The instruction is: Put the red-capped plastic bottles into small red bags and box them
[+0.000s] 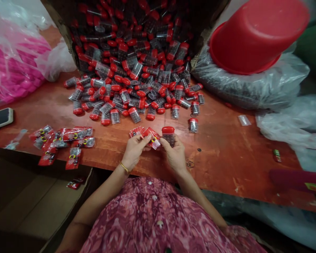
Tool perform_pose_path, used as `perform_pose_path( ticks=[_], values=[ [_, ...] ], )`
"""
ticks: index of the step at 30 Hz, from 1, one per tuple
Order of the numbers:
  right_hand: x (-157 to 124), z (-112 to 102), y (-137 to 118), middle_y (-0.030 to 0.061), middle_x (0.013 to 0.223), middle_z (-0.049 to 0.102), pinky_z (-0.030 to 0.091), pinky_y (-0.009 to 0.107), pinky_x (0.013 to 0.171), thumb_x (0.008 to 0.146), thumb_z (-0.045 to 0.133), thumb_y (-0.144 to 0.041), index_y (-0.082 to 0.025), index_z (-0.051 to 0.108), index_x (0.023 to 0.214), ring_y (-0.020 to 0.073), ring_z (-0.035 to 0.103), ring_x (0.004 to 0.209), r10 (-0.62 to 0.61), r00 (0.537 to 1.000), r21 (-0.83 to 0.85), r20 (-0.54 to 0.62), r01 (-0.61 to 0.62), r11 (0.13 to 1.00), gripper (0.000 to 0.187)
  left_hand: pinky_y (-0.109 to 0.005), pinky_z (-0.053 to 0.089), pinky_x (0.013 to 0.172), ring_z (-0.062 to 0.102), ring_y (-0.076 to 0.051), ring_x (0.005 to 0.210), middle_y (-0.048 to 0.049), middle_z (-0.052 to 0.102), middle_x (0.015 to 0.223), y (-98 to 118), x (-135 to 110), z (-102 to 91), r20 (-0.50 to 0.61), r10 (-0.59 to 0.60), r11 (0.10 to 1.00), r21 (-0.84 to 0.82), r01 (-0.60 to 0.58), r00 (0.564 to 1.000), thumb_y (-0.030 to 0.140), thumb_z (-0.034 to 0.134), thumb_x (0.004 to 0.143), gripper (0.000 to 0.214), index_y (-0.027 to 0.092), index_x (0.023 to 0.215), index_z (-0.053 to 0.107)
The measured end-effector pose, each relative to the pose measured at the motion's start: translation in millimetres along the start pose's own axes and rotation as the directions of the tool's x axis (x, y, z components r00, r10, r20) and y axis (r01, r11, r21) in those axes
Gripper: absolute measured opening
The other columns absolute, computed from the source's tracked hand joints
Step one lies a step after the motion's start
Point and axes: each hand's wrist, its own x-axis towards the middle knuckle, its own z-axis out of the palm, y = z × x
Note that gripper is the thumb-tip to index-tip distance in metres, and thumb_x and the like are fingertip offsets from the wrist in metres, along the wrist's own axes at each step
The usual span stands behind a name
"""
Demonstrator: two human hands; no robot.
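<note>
We pinched a red packet (pixel 153 135) in our left grip (pixel 133 150), near the front edge of the desk (pixel 221 151). Our right grip (pixel 176 155) was closed around a red-capped container (pixel 168 136), upright just beside the packet. Loose packets (pixel 74 134) lay to our left; similar containers (pixel 125 95) lay heaped ahead.

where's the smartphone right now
In the head view, the smartphone lies at the left edge of the picture on the reddish tabletop, just in front of the bag of pink pieces and left of the small red packets.
</note>
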Motion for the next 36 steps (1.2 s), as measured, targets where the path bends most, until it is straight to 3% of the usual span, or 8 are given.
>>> perform_pose_path(
  ticks=[4, 8, 17, 26, 30, 36],
  values=[
    [-8, -10, -6, -0.0065, 0.061, 0.06, 0.046, 0.022, 0.045, 0.075, 0.06, -0.049, -0.022, 0.051, 0.089, 0.0082, 0.05, 0.041, 0.117, 0.971, 0.126, 0.206, -0.145, 0.981, 0.032, -0.019, 0.047, 0.049, 0.058, -0.009, 0.053, -0.001, 0.066, 0.064, 5, 4, -2.8, -0.013, -0.025, 0.995, -0.093, 0.024, 1.0, 0.048, 0.081, 0.047, 0.044, 0.013, 0.069, 0.064],
    [-16, -28, -14, -0.0037, 0.054, 0.063, 0.039, 0.019, 0.034, 0.074, 0.061, -0.052, -0.02, 0.052, 0.086, 0.0075, 0.046, 0.031, 0.233, 0.906, 0.073, 0.354, -0.275, 0.959, 0.035, -0.018, 0.047, 0.05, 0.058, -0.008, 0.053, 0.0008, 0.065, 0.063, 11, 6, -6.1, 0.029, -0.013, 0.993, -0.113, 0.016, 0.999, 0.048, 0.081, 0.049, 0.044, 0.013, 0.068, 0.063],
    [-15, -29, -31, -0.0018, 0.046, 0.061, 0.029, 0.014, 0.027, 0.068, 0.066, -0.051, -0.016, 0.058, 0.08, 0.006, 0.043, 0.029, 0.29, 0.878, -0.078, 0.382, -0.282, 0.956, 0.038, -0.022, 0.047, 0.063, 0.06, -0.012, 0.066, -0.0023, 0.066, 0.069, 16, 3, -11.7, 0.161, 0.04, 0.998, 0.03, -0.046, 0.986, 0.048, 0.077, 0.056, 0.041, 0.012, 0.072, 0.068],
    [-8, -29, -21, -0.0028, 0.043, 0.059, 0.026, 0.014, 0.028, 0.068, 0.065, -0.051, -0.016, 0.059, 0.078, 0.0048, 0.039, 0.028, 0.327, 0.868, -0.141, 0.374, -0.295, 0.945, 0.037, -0.021, 0.042, 0.066, 0.054, -0.01, 0.066, -0.0009, 0.064, 0.069, 16, 6, -17.4, 0.284, 0.153, 0.958, 0.193, -0.213, 0.947, 0.045, 0.072, 0.066, 0.032, 0.013, 0.071, 0.068],
    [-8, -25, -15, -0.0029, 0.045, 0.06, 0.028, 0.014, 0.03, 0.068, 0.065, -0.052, -0.016, 0.059, 0.08, 0.0045, 0.039, 0.029, 0.309, 0.883, -0.129, 0.353, -0.281, 0.951, 0.038, -0.023, 0.044, 0.063, 0.055, -0.01, 0.064, 0.0002, 0.064, 0.07, 7, 5, -9.8, 0.199, 0.148, 0.983, 0.074, -0.166, 0.969, 0.041, 0.076, 0.06, 0.032, 0.014, 0.072, 0.066],
    [-7, -16, -10, -0.0032, 0.05, 0.059, 0.034, 0.017, 0.035, 0.071, 0.064, -0.051, -0.017, 0.059, 0.081, 0.0056, 0.043, 0.035, 0.164, 0.945, -0.125, 0.284, -0.133, 0.983, 0.036, -0.027, 0.048, 0.074, 0.06, -0.013, 0.069, -0.0014, 0.069, 0.075, -8, 1, 2.2, 0.071, 0.127, 0.991, -0.04, -0.124, 0.989, 0.03, 0.082, 0.049, 0.033, 0.013, 0.074, 0.068]
  ],
)
